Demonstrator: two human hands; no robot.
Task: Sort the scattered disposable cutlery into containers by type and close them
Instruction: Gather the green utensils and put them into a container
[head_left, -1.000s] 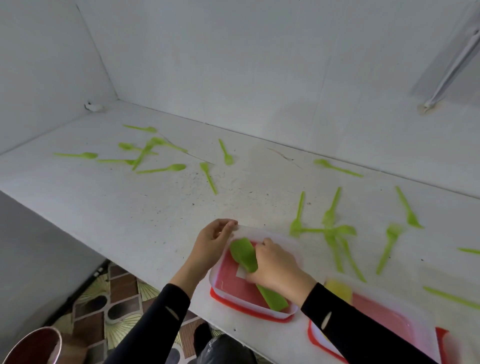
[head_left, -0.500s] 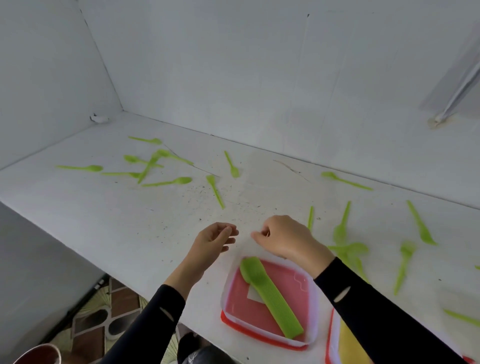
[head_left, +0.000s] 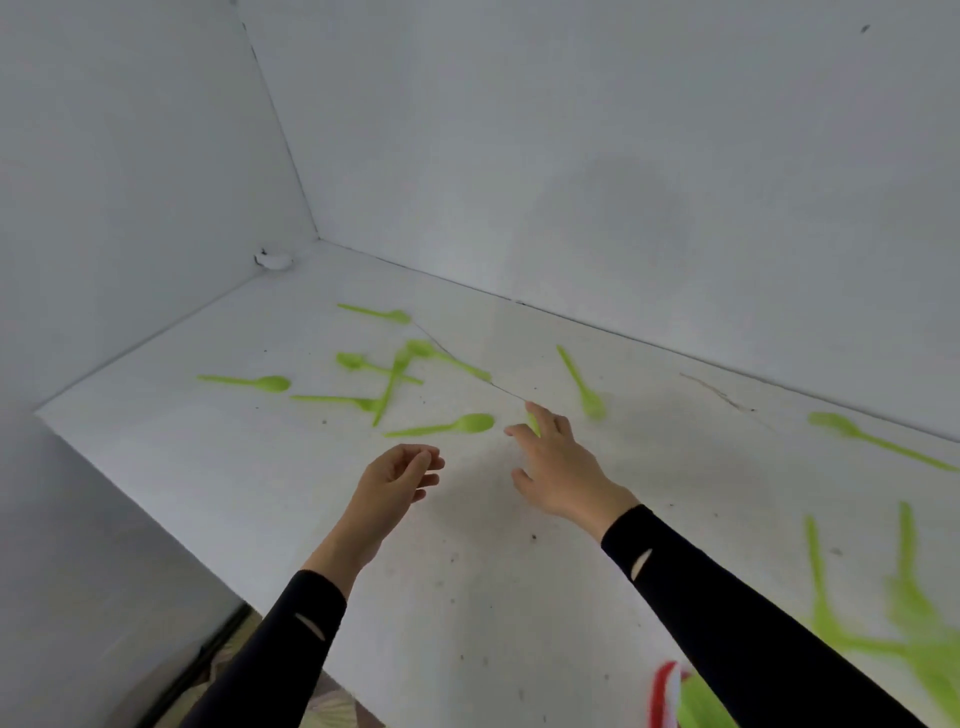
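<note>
The white worktop (head_left: 519, 597) fills the lower view, shut in by a wall at the back and another on the left. Its near edge runs diagonally from far left down to the bottom, with floor beyond it. The widest bare stretch lies in the middle and near part, around both hands.

The right hand (head_left: 558, 465) reaches forward with fingers spread and straight, over a green piece (head_left: 532, 423) mostly hidden beneath them; whether it touches it cannot be told. The left hand (head_left: 395, 486) hovers beside it, apart, fingers loosely curled and holding nothing.

A blurred heap of green cutlery (head_left: 914, 623) crowds the right margin. A looser cluster (head_left: 384, 374) of crossed green pieces lies towards the far left corner. One spoon (head_left: 452, 426) lies just left of the right hand's fingertips. The corner of a red-rimmed container (head_left: 662, 691) shows at the bottom edge.
</note>
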